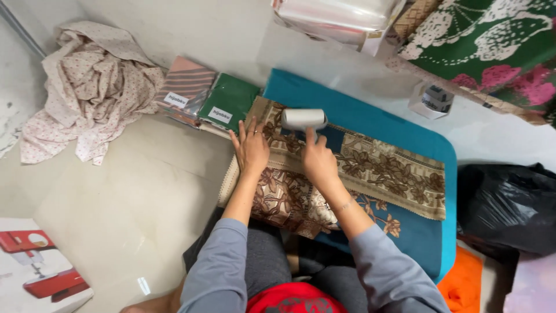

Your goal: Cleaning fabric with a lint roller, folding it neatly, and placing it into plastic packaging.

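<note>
Flat and open, the left hand (250, 149) presses palm-down on the brown floral fabric (359, 168), fingers spread and gripping nothing. Just to its right, the right hand (319, 162) also rests on the fabric, fingers extended toward the white roller (303, 119); whether they close on its handle cannot be told. The fabric lies across a teal cushion (370, 119) on the pale floor. Far left sits a crumpled dotted cloth (87, 87), then folded packaged fabrics (208, 99), striped and green. At right lie a black plastic bag (509, 203) and an orange cloth (463, 284).
</note>
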